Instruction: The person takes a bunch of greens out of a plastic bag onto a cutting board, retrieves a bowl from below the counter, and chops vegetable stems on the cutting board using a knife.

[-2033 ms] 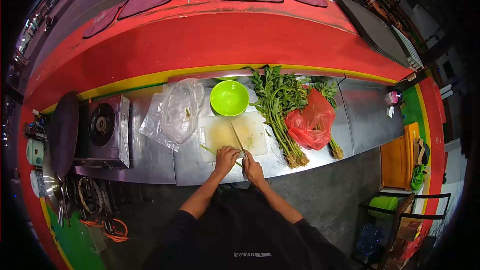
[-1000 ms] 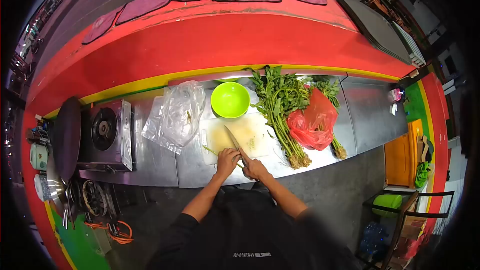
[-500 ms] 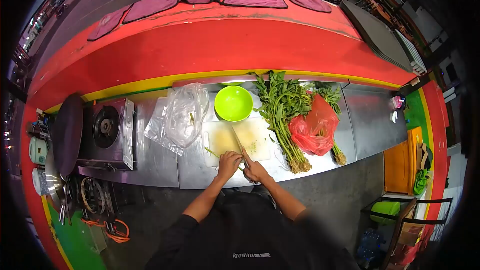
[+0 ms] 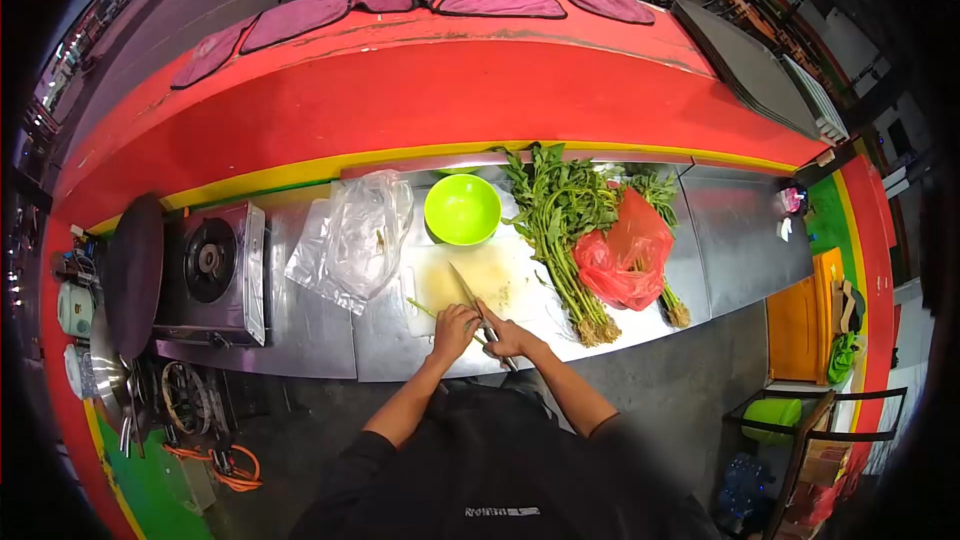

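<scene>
Near the front edge of the white cutting board (image 4: 427, 265), my left hand (image 4: 455, 330) is closed around a thin green stalk (image 4: 420, 307), whose one end sticks out to the upper left. My right hand (image 4: 512, 338) grips a knife (image 4: 462, 283). Its blade slants up and left over the board, close beside my left fingers, and its handle end shows below the hand. Small green bits lie on the board's right half. Behind the board stands a bright green bowl (image 4: 462, 210), with nothing visible inside.
Leafy green bunches with roots (image 4: 560, 240) lie right of the board, partly under a red plastic bag (image 4: 625, 260). Clear plastic bags (image 4: 365, 240) are on the left, beside a gas stove (image 4: 215, 270). A red wall (image 4: 420, 90) borders the steel counter (image 4: 300, 340) at the back.
The knife has turned, its tip swinging left and its handle end now showing below my right hand. My left hand still holds the stalk. The whole view has shifted slightly.
</scene>
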The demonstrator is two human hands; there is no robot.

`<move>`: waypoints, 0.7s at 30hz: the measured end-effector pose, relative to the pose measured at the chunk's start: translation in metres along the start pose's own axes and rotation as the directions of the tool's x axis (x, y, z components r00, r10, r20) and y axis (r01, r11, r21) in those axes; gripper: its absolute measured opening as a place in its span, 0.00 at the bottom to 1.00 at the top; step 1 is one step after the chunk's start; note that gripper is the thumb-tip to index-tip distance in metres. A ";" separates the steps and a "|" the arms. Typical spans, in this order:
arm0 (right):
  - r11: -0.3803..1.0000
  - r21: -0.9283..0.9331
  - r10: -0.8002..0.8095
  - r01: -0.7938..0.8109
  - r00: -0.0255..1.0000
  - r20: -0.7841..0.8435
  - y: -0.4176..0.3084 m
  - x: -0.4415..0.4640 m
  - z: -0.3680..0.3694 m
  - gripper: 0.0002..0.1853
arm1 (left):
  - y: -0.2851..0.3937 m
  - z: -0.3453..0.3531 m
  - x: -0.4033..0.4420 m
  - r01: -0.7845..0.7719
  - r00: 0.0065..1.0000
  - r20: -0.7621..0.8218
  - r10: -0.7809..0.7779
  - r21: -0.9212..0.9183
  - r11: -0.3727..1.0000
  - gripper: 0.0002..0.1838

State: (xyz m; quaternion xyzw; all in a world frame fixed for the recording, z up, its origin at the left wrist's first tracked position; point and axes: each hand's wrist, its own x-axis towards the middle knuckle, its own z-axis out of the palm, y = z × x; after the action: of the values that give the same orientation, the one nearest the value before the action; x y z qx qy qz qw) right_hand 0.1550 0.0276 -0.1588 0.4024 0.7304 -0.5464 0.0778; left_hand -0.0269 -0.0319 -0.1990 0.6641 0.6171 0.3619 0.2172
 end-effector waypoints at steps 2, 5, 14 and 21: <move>0.998 -0.061 -0.024 0.024 1.000 0.003 0.006 0.010 0.001 0.64 | 0.003 -0.002 0.000 0.000 1.000 -0.005 0.000 0.017 1.000 0.07; 0.996 -0.089 0.013 -0.010 0.999 0.038 0.006 0.014 -0.001 0.65 | 0.006 -0.004 0.000 0.007 1.000 0.000 -0.007 0.041 0.999 0.07; 0.976 -0.206 -0.083 0.069 0.994 -0.063 -0.010 0.010 0.003 0.64 | 0.008 -0.004 0.001 0.004 1.000 -0.006 -0.004 0.059 0.998 0.07; 0.936 -0.344 -0.120 0.071 0.985 -0.122 -0.006 0.016 -0.004 0.60 | 0.009 -0.006 0.000 0.005 1.000 -0.014 -0.004 0.041 0.999 0.09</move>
State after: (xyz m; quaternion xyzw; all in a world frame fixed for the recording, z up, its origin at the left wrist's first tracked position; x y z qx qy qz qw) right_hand 0.1419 0.0389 -0.1614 0.3848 0.8356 -0.3863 0.0672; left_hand -0.0252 -0.0339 -0.1887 0.6645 0.6273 0.3535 0.2000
